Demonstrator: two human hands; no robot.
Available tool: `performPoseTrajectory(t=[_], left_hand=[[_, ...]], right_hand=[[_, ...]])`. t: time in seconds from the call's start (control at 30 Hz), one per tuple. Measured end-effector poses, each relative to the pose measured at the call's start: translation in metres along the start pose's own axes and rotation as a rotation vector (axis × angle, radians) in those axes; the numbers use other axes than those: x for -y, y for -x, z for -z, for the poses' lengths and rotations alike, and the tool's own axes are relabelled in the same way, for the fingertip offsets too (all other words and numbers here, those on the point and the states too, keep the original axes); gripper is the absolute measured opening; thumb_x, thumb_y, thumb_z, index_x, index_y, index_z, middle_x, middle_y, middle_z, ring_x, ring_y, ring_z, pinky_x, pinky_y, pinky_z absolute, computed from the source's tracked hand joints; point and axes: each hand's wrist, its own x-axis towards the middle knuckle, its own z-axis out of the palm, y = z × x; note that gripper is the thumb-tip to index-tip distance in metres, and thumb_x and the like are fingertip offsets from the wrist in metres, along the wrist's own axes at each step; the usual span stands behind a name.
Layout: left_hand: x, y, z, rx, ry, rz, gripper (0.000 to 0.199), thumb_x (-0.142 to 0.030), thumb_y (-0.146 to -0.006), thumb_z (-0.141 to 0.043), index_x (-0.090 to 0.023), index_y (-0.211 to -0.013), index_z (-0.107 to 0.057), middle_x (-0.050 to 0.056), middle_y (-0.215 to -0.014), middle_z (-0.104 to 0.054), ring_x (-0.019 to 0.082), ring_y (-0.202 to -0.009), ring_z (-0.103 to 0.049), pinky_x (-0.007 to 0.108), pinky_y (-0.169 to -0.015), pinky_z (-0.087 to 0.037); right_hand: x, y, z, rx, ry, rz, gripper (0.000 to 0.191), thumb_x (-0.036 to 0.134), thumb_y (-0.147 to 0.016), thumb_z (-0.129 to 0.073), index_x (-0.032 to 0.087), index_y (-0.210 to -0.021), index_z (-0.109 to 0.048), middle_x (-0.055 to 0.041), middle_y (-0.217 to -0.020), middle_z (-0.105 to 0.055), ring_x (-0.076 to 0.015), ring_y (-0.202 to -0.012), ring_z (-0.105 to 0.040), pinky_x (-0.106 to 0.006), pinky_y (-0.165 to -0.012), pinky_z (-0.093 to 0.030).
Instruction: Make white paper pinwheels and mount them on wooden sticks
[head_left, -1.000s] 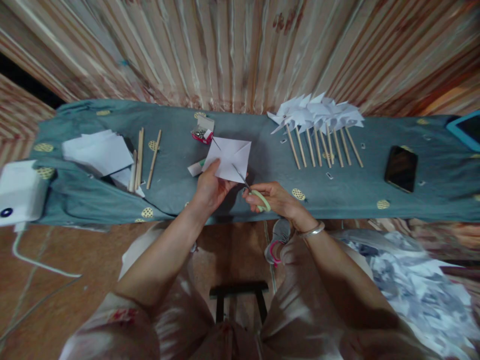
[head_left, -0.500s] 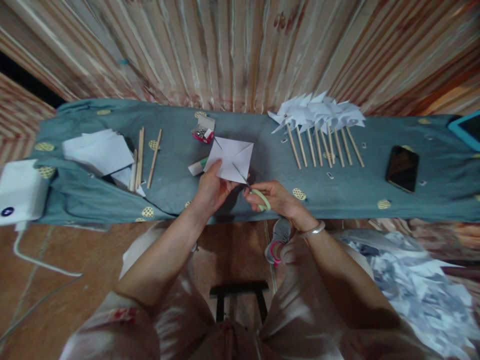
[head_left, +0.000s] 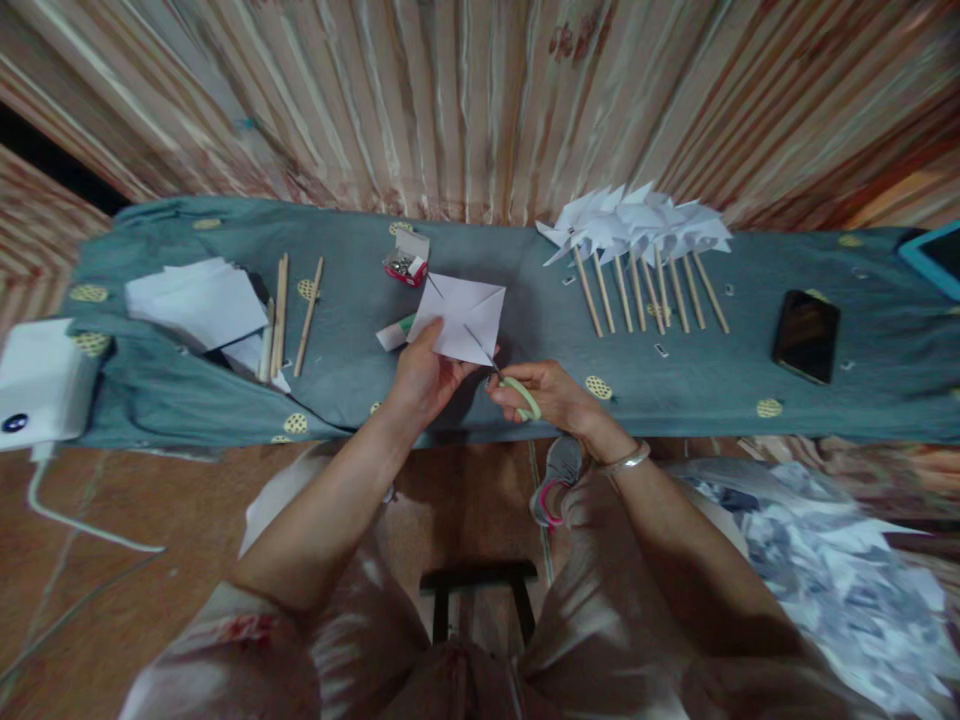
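Note:
A square of white paper (head_left: 472, 310) is held by my left hand (head_left: 426, 378), its thumb on top and the fingers beneath. Slits run in from some of the paper's corners. My right hand (head_left: 541, 392) is closed on scissors with light green handles (head_left: 523, 397); their blades lie at the paper's lower right corner, pointing toward its centre. Just behind the paper stands an open red box of small metal pins (head_left: 406, 265). A green and white object (head_left: 396, 333) lies partly under the paper's left edge.
White paper pinwheels (head_left: 637, 228) on wooden sticks lie at the back right, a phone (head_left: 807, 336) farther right. To the left are loose sticks (head_left: 309, 317), paper sheets (head_left: 196, 300) and a white device (head_left: 46, 380). A bag of paper scraps (head_left: 840, 580) sits at lower right.
Almost nothing differs. The paper's right side has shifted very slightly; both hands keep their hold and their places.

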Motion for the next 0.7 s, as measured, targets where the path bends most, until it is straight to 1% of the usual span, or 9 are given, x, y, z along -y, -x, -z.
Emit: performPoseTrajectory(t=[0.23,0.47,0.57,0.7], left_hand=[[-0.0006,0.0013,-0.0017,0.008,-0.013,0.011,0.035,-0.017,-0.099,-0.039,-0.011,-0.128,-0.058,0.015,-0.12,-0.069,0.026,-0.108,-0.069,0.047,-0.095,-0.058],[0.0,0.0002,-0.0006,0.008,-0.009,0.012,0.034,-0.018,-0.098,-0.04,-0.012,-0.128,-0.057,0.015,-0.119,-0.07,0.027,-0.11,-0.068,0.049,-0.096,-0.057],[0.0,-0.0005,-0.0002,0.013,-0.008,0.01,0.035,-0.018,-0.098,-0.041,-0.012,-0.129,-0.057,0.014,-0.119,-0.07,0.028,-0.111,-0.068,0.05,-0.096,-0.057],[-0.0002,-0.0009,-0.0002,0.017,-0.014,0.014,0.035,-0.018,-0.099,-0.04,-0.011,-0.128,-0.056,0.015,-0.12,-0.069,0.028,-0.112,-0.067,0.049,-0.097,-0.057]], right_hand=[[0.0001,0.0005,0.0002,-0.006,0.001,-0.016,0.05,0.058,-0.056,-0.086,0.016,-0.078,-0.068,0.0055,-0.052,-0.06,-0.0054,-0.047,-0.053,-0.018,-0.048,-0.041],[-0.0007,0.0,0.0001,0.012,-0.022,0.009,0.048,0.057,-0.058,-0.086,0.017,-0.077,-0.067,0.0057,-0.053,-0.06,-0.0061,-0.048,-0.053,-0.02,-0.049,-0.043],[-0.0004,-0.0004,-0.0008,0.0,-0.025,0.006,0.048,0.056,-0.057,-0.086,0.017,-0.077,-0.067,0.006,-0.052,-0.06,-0.0057,-0.046,-0.052,-0.019,-0.048,-0.042],[-0.0006,-0.0012,-0.0012,-0.004,-0.05,-0.009,0.048,0.054,-0.055,-0.088,0.017,-0.077,-0.067,0.0064,-0.051,-0.059,-0.0058,-0.046,-0.052,-0.019,-0.048,-0.043]])
